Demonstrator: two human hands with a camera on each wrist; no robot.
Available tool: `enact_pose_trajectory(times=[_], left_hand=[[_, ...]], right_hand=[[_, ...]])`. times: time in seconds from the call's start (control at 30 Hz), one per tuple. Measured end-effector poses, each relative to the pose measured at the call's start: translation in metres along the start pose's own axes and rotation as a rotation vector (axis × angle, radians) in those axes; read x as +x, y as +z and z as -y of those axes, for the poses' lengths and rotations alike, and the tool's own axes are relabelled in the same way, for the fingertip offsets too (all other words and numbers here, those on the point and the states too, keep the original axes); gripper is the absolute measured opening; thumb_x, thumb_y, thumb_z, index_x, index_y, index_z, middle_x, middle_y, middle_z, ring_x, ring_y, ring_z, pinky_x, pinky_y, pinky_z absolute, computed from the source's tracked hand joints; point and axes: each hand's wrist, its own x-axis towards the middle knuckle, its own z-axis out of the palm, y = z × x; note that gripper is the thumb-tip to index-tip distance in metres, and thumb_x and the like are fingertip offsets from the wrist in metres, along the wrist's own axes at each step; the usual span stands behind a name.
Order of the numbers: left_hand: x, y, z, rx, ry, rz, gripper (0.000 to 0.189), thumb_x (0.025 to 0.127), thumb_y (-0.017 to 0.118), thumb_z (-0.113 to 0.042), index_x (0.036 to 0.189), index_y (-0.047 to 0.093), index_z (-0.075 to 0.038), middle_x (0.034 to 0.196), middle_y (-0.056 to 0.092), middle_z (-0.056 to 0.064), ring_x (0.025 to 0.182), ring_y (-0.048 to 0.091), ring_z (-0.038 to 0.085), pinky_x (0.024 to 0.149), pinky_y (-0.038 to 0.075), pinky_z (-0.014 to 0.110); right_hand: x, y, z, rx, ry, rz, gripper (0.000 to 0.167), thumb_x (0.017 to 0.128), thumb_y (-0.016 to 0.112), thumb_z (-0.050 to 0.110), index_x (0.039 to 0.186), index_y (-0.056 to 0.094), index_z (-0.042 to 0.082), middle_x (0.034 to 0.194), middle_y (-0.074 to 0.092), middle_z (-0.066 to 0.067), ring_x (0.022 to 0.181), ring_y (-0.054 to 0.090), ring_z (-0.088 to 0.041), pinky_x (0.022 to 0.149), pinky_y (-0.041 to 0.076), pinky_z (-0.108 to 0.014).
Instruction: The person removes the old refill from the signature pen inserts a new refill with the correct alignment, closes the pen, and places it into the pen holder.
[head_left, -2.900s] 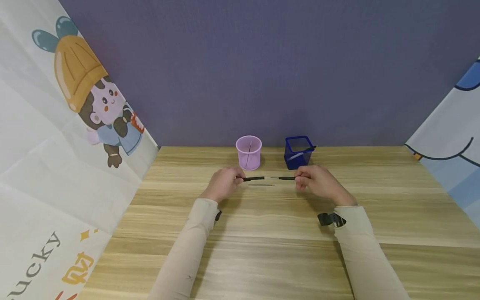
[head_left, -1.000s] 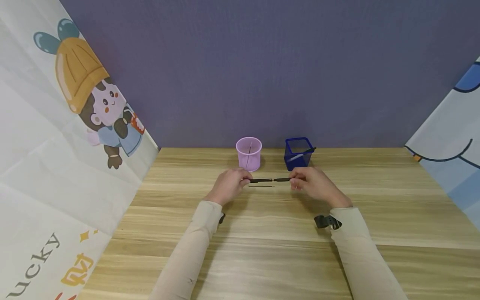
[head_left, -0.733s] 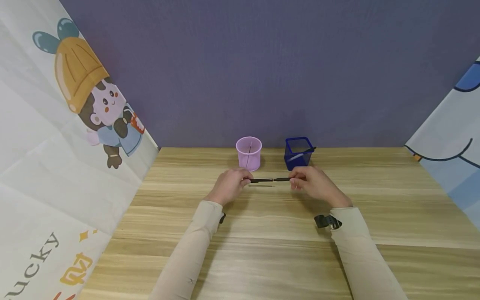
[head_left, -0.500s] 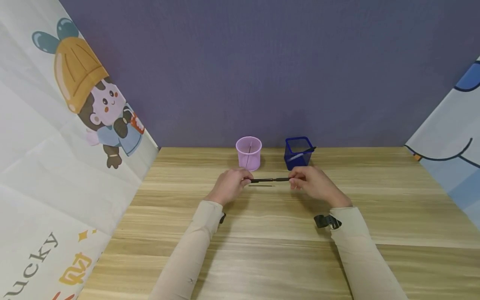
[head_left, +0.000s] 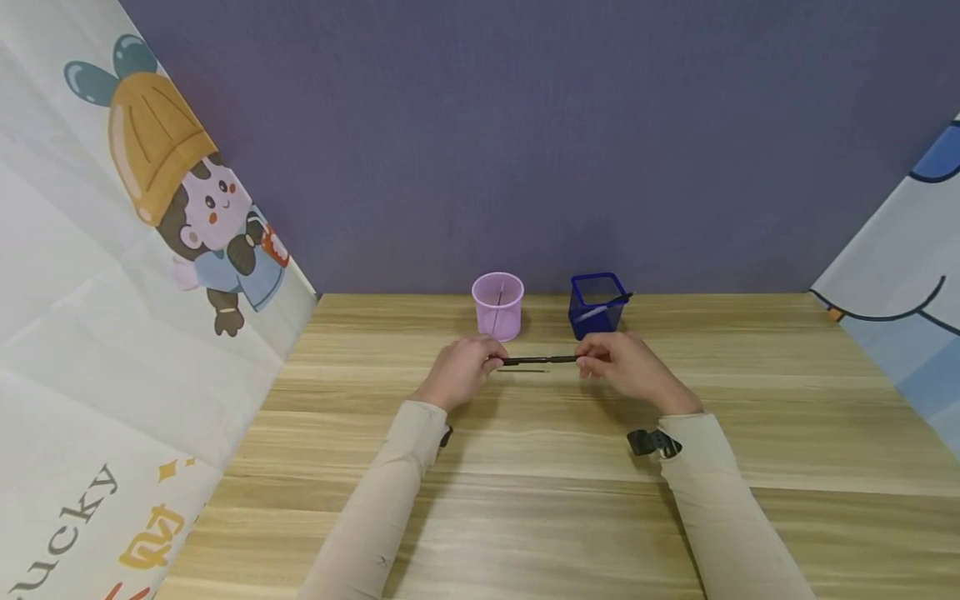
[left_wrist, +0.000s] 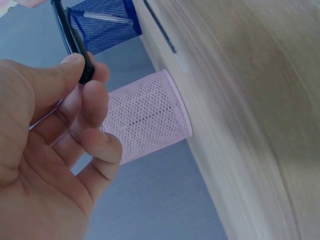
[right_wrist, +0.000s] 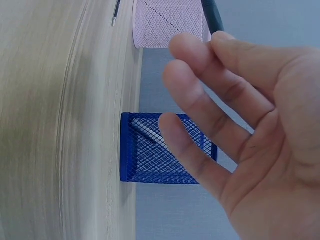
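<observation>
Two hands, one black pen

I can see a person holding a black pen [head_left: 534, 360] above the table [head_left: 525, 508] with both hands. It runs straight from left to right – its two parts sit end to end. The left hand [head_left: 463, 368] pinches the end with the clip [left_wrist: 79, 46] between thumb and finger. Its other fingers curl loosely. The right hand [head_left: 626, 367] pinches the other end with thumb and first finger, and its next fingers are bent a little, with gaps between them.

A thin dark rod [head_left: 523, 371] lies on the table, just on the near side of the pen as I look down.

Farther back, two mesh cups stand upright. The pink cup [head_left: 498, 323] is on the left, close to the left hand. A thin dark line slants inside it – I can't tell what it is. The blue cup [head_left: 592, 328] is on the right, just past the right hand. A white stick [head_left: 595, 313] with a black end leans in it.

Behind them is a dark blue-grey wall [head_left: 480, 150]. The person has light sleeves [head_left: 731, 492] and a black strap [head_left: 654, 442] on the right wrist. A cartoon child [head_left: 213, 200] in a yellow hat is on the left sheet [head_left: 90, 350].
</observation>
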Motion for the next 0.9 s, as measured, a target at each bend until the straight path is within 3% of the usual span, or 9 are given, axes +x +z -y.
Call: enact_pose_trajectory(times=[0.3,0.9], left_hand=[[0.0,0.0006,0.0007,0.017,0.016,0.0,0.015,0.098,0.069,-0.015,0.111,0.078,-0.013,0.109,0.075,0.0,0.103,0.072,0.02,0.093,0.058,0.04],[-0.0006,-0.0004,0.0007,0.024,0.036,-0.01,0.014,0.097,0.07,-0.014,0.108,0.078,-0.012,0.105,0.075,0.0,0.1,0.072,0.019,0.09,0.059,0.039]], right_hand=[[-0.0001,0.0003,-0.0006,-0.001,-0.009,0.004,0.015,0.102,0.063,0.015,0.109,0.071,0.005,0.089,0.076,-0.008,0.079,0.074,-0.025,0.07,0.058,-0.03],[-0.0006,-0.0008,-0.0013,-0.02,-0.021,0.028,0.021,0.107,0.055,0.019,0.105,0.071,0.006,0.087,0.074,-0.007,0.081,0.071,-0.024,0.072,0.057,-0.033]])
